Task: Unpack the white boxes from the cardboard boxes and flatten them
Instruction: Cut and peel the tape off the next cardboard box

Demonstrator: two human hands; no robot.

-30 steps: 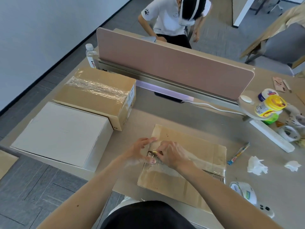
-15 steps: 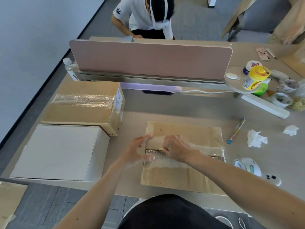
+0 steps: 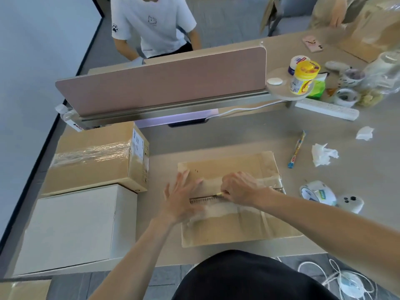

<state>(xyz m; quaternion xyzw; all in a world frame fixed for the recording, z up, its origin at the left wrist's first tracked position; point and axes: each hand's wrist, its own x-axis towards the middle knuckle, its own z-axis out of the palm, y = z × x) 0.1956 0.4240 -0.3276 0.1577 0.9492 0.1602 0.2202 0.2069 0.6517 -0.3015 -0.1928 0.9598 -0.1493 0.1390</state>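
A taped cardboard box point(image 3: 233, 226) lies on the desk in front of me. My left hand point(image 3: 181, 195) presses flat on its top at the left end, fingers spread. My right hand point(image 3: 240, 187) grips a small yellow-tipped cutter point(image 3: 219, 194) whose tip sits in the taped middle seam; behind it the seam shows a cut slit point(image 3: 203, 199). To the left stand a white box point(image 3: 71, 226) and, behind it, a second sealed cardboard box point(image 3: 93, 156) with clear tape.
A pink desk divider point(image 3: 160, 81) runs across the back, a person in a white shirt point(image 3: 151, 24) beyond it. On the right lie a tape roll point(image 3: 318, 192), a white controller point(image 3: 350, 203), crumpled tissues point(image 3: 323, 153), a pen point(image 3: 296, 149), jars and a power strip point(image 3: 326, 109).
My right hand has drawn the cutter rightward along the seam, lengthening the slit. My left hand stays flat on the box. The camera view has shifted leftward and the person opposite has straightened up.
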